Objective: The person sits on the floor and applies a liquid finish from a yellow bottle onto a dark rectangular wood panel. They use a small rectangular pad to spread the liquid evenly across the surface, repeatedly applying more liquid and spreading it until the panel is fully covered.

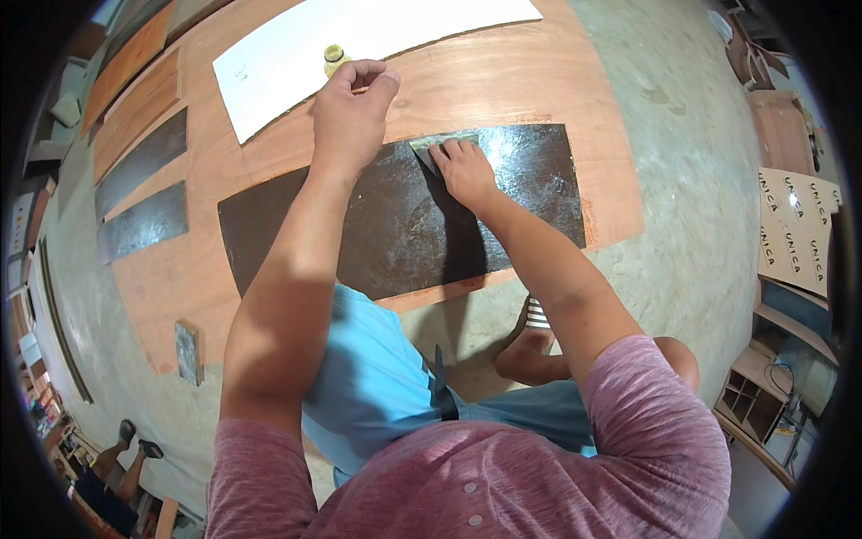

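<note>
A dark brown glossy panel (386,234) lies on a larger sheet of plywood (503,76) in front of me. My right hand (465,171) rests at the panel's far edge, its fingers over a thin, flat, greenish-grey piece (429,154); what kind of piece it is I cannot tell. My left hand (352,112) is raised above the panel's far side, thumb and fingers curled together. Anything between those fingertips is too small to make out. Just beyond it, a yellowish bottle (334,56) with a dark ring round its neck is partly hidden by the hand.
A white board (431,20) lies at the far side. Two smaller dark panels (144,220) and brown boards (135,112) lie to the left. A small grey block (188,352) sits near the plywood's left corner. Cartons (795,220) and shelving line the right; another person's legs (126,467) show lower left.
</note>
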Demonstrator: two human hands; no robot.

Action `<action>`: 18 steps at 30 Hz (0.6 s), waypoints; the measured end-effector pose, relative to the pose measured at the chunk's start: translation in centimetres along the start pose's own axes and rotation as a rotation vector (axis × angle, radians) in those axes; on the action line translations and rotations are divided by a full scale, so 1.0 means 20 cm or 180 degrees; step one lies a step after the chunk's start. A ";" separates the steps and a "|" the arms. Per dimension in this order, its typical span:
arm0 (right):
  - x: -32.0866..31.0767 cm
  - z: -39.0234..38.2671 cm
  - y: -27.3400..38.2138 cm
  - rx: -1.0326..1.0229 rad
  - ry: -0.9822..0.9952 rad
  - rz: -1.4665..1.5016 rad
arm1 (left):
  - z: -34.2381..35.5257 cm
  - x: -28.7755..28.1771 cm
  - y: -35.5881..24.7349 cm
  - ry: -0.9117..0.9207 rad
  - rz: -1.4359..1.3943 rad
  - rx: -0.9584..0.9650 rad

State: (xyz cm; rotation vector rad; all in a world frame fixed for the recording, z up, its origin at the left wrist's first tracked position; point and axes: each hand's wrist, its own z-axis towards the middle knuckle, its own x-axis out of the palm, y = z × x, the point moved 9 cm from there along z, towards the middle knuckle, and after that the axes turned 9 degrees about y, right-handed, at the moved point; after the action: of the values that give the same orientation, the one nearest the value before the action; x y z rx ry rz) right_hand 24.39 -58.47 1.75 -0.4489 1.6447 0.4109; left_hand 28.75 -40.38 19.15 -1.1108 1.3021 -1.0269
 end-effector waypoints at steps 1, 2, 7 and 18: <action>0.00 -0.02 0.03 -0.0010 0.0007 0.0010 | 0.01 -0.02 0.01 -0.0028 0.0049 -0.0025; 0.00 -0.03 0.04 -0.0019 0.0013 0.0018 | 0.01 -0.04 0.02 -0.0054 0.0098 -0.0049; -0.07 0.05 0.02 -0.0024 0.0295 0.0123 | -0.01 -0.04 -0.01 -0.0076 -0.0091 0.0043; -0.03 0.04 0.15 -0.0276 0.0234 0.0212 | -0.01 -0.07 0.00 -0.0147 -0.0061 0.0004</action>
State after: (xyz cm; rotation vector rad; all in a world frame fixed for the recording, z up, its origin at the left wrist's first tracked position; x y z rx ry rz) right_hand 23.63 -55.32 2.34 -0.4797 1.7211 0.5223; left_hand 28.47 -39.01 19.48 -1.1417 1.2561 -1.0105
